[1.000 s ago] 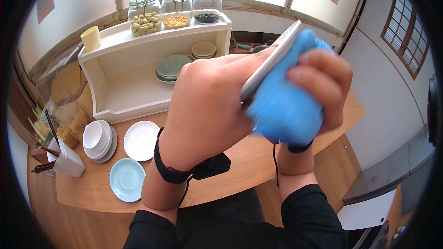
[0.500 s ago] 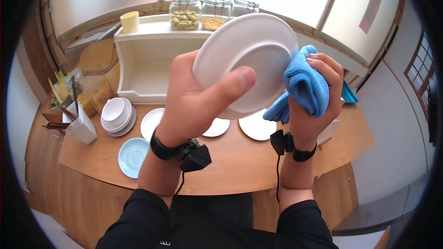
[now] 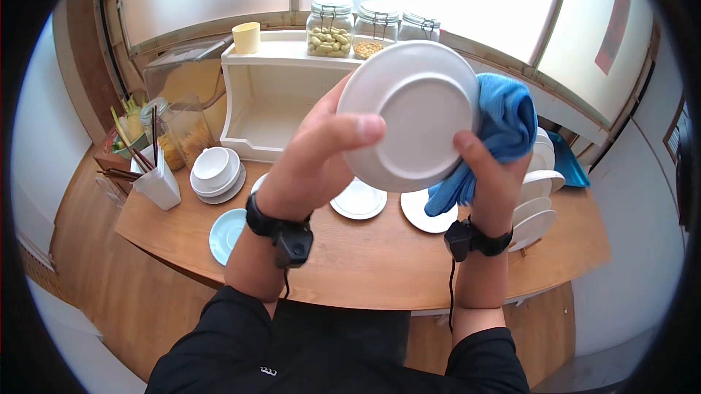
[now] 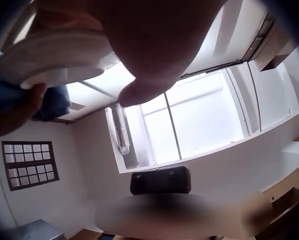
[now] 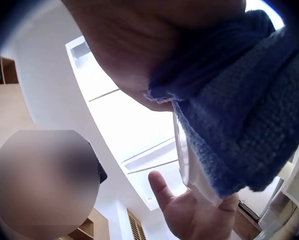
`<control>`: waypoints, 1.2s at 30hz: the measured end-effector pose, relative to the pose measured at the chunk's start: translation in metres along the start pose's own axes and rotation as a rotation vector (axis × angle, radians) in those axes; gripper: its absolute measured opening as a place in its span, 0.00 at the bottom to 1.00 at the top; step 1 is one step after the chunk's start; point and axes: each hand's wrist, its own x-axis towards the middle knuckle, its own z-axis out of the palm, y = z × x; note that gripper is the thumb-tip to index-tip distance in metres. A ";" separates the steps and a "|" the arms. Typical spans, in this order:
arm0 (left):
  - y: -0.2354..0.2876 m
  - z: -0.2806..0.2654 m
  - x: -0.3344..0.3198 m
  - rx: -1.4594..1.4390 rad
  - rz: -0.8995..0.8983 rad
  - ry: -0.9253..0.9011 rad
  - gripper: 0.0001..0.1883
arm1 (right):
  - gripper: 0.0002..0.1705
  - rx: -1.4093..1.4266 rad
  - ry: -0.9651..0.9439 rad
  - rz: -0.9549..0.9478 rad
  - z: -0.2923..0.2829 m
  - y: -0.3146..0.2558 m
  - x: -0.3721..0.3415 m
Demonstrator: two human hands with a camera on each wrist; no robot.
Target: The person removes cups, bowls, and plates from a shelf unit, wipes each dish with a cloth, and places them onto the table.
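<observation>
A white plate (image 3: 427,120) is held up above the table, its underside with the raised ring facing the head camera. My left hand (image 3: 310,157) holds its left edge, thumb on the underside and the other fingers hidden behind. At the right edge my right hand (image 3: 496,182) grips the plate through a folded blue cloth (image 3: 505,113), with the thumb on the underside near the rim. In the right wrist view the cloth (image 5: 239,110) hangs over the plate's edge, and the left hand (image 5: 197,215) shows beyond it.
Two white plates (image 3: 358,200) lie on the wooden table (image 3: 365,270), with a light blue saucer (image 3: 228,235), stacked white dishes (image 3: 217,175) and a chopstick holder (image 3: 159,186) at left. Several plates stand in a rack (image 3: 531,230) at right. Behind are a white shelf (image 3: 252,147) and jars (image 3: 330,29).
The plate has turned so its underside faces the head camera more squarely. My right thumb now lies on the plate's underside, and the cloth sits at its right edge. The head view has shifted.
</observation>
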 end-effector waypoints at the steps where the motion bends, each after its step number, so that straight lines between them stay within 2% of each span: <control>1: 0.005 -0.007 0.000 0.071 -0.055 0.040 0.44 | 0.40 -0.107 -0.020 -0.076 -0.001 -0.002 -0.001; 2: 0.010 -0.013 0.002 0.072 -0.052 0.047 0.44 | 0.40 -0.104 -0.026 -0.073 -0.001 -0.005 -0.001; 4: 0.018 -0.025 0.005 0.373 -0.172 0.001 0.50 | 0.41 -0.293 -0.051 -0.222 -0.002 -0.008 0.000; 5: 0.017 -0.023 0.008 0.442 -0.167 0.046 0.51 | 0.42 -0.336 -0.064 -0.253 -0.004 -0.007 0.001; 6: 0.015 -0.023 0.009 0.431 -0.173 0.053 0.51 | 0.42 -0.342 -0.071 -0.242 -0.005 -0.008 0.002; 8: 0.010 -0.022 0.012 0.506 -0.138 0.016 0.50 | 0.44 -0.281 -0.082 -0.101 -0.008 -0.013 0.003; 9: 0.007 -0.020 0.011 0.493 -0.141 0.013 0.50 | 0.44 -0.259 -0.168 -0.125 -0.016 -0.010 0.008; 10: 0.005 -0.017 0.011 0.448 -0.153 -0.029 0.48 | 0.44 -0.272 -0.166 -0.123 -0.022 -0.007 0.012; 12: 0.001 -0.012 0.012 0.399 -0.166 -0.081 0.46 | 0.43 -0.304 -0.263 -0.286 -0.029 -0.001 0.018; 14: -0.002 -0.008 0.009 0.587 -0.144 -0.110 0.40 | 0.42 -0.270 -0.225 -0.246 -0.028 0.003 0.018; 15: -0.005 -0.008 0.008 0.635 -0.151 -0.096 0.30 | 0.40 -0.305 -0.205 -0.263 -0.029 0.005 0.018; 16: -0.004 -0.008 0.008 0.627 -0.157 -0.101 0.30 | 0.38 -0.342 -0.187 -0.284 -0.029 0.007 0.020; 17: -0.003 -0.008 0.008 0.792 -0.139 -0.081 0.26 | 0.33 -0.480 -0.149 -0.365 -0.023 0.006 0.021; 18: -0.003 -0.009 0.009 0.955 -0.119 -0.061 0.22 | 0.33 -0.489 -0.145 -0.361 -0.019 0.005 0.019; 19: -0.005 -0.010 0.008 0.948 -0.122 -0.069 0.22 | 0.32 -0.607 -0.094 -0.428 -0.016 0.003 0.017; 20: -0.008 -0.010 0.009 1.075 -0.043 -0.026 0.20 | 0.32 -0.724 -0.042 -0.496 -0.012 0.000 0.016; 21: -0.011 -0.009 0.009 1.200 0.039 0.018 0.18 | 0.33 -0.713 -0.067 -0.535 -0.006 -0.006 0.013; 22: -0.016 -0.010 0.010 1.193 0.038 0.011 0.18 | 0.32 -0.741 -0.148 -0.569 0.000 -0.015 0.008; 24: -0.025 -0.010 0.010 1.155 0.293 -0.033 0.19 | 0.31 -0.807 -0.260 -0.662 0.027 -0.026 -0.009; 25: -0.020 -0.007 0.007 1.051 0.245 -0.078 0.19 | 0.31 -0.816 -0.256 -0.656 0.024 -0.022 -0.013; 26: -0.021 -0.004 0.006 1.046 0.242 -0.089 0.19 | 0.31 -0.867 -0.249 -0.842 0.020 -0.015 -0.018; 27: -0.022 -0.001 0.005 1.062 0.332 -0.114 0.18 | 0.31 -0.914 -0.241 -1.032 0.017 -0.010 -0.021; 28: -0.022 0.001 0.004 1.078 0.423 -0.137 0.18 | 0.31 -0.923 -0.233 -1.030 0.014 -0.007 -0.021; 30: -0.022 0.003 0.001 1.175 0.409 -0.178 0.21 | 0.32 -0.872 0.033 -0.990 0.009 -0.002 -0.011; 31: -0.025 0.003 0.002 1.217 0.420 -0.145 0.22 | 0.30 -0.874 0.051 -0.936 0.004 -0.001 -0.003; 32: -0.027 0.002 0.002 1.258 0.431 -0.107 0.22 | 0.20 -0.850 0.058 -0.789 0.008 -0.004 -0.002; 34: -0.025 -0.001 0.003 1.339 0.454 -0.128 0.23 | 0.22 -0.826 0.072 -0.721 0.008 -0.001 -0.005; 36: -0.026 0.001 0.006 1.447 0.484 -0.057 0.21 | 0.27 -0.825 0.006 -0.871 0.013 -0.007 -0.016</control>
